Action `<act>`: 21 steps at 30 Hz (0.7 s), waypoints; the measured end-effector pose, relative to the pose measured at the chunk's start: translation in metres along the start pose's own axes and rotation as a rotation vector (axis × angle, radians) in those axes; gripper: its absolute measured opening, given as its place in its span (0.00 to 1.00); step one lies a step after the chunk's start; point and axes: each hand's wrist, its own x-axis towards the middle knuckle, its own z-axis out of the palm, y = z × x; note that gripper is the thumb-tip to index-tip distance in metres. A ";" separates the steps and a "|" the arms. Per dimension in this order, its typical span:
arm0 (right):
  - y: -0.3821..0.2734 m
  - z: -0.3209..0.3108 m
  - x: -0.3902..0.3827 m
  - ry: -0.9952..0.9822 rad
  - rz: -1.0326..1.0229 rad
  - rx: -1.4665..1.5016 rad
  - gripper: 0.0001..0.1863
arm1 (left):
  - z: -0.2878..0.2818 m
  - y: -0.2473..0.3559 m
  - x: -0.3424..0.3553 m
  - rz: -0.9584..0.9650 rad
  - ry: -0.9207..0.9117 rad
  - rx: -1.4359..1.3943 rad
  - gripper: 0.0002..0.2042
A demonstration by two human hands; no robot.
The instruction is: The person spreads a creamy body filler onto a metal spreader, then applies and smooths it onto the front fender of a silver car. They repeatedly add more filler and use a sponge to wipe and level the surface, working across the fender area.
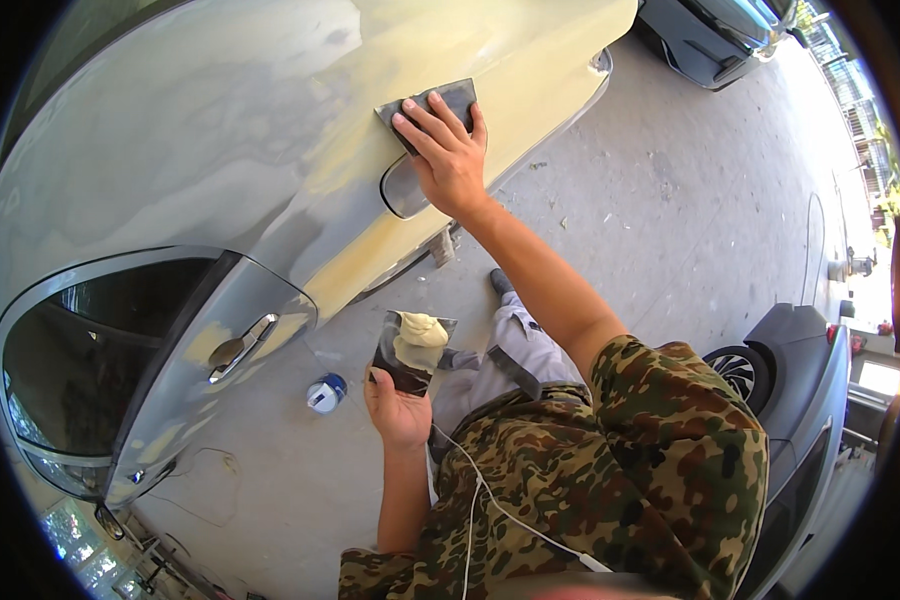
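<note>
My left hand (400,412) grips the lower end of a dark flat spreader (398,368) that carries a thick lump of cream-yellow body filler (422,330). Farther up, my right arm stretches out to the car's side panel (300,110), which is grey with broad pale-yellow patches. There my right hand (454,165) presses a second dark spreader (460,98) to the yellow area, fingers spread across its face and the thumb out of sight. Just below that spreader sits the rounded fuel flap (402,190).
A blue and white can (326,393) stands on the concrete floor (670,190) near the car door handle (242,348). One dark car (705,40) is at the top right, another grey car (800,400) at the right. A white cable (478,480) hangs over my camouflage shirt.
</note>
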 end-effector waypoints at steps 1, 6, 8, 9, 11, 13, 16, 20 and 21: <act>-0.005 0.001 -0.002 -0.008 0.001 0.002 0.33 | -0.002 0.002 -0.002 -0.003 -0.013 -0.006 0.23; -0.032 0.002 -0.011 -0.016 -0.008 0.031 0.35 | -0.010 0.011 -0.012 -0.022 -0.027 -0.004 0.22; -0.044 0.003 -0.016 -0.045 -0.011 0.009 0.35 | -0.015 0.017 -0.017 -0.021 -0.036 -0.001 0.22; -0.051 0.004 -0.019 -0.061 -0.009 -0.008 0.36 | -0.018 0.019 -0.019 -0.017 -0.026 0.011 0.22; -0.065 0.006 -0.025 -0.076 0.001 0.018 0.36 | -0.024 0.025 -0.024 -0.011 -0.050 -0.008 0.21; -0.079 0.009 -0.029 -0.083 0.002 0.021 0.36 | -0.030 0.029 -0.028 -0.006 -0.045 -0.010 0.21; -0.097 0.011 -0.034 -0.092 0.004 0.038 0.36 | -0.034 0.034 -0.035 -0.004 -0.027 -0.004 0.22; -0.107 0.004 -0.039 -0.113 0.006 0.031 0.36 | -0.029 0.033 -0.041 0.001 -0.053 0.019 0.23; -0.107 0.002 -0.040 -0.121 0.004 0.028 0.36 | -0.026 0.031 -0.043 0.008 -0.045 0.038 0.23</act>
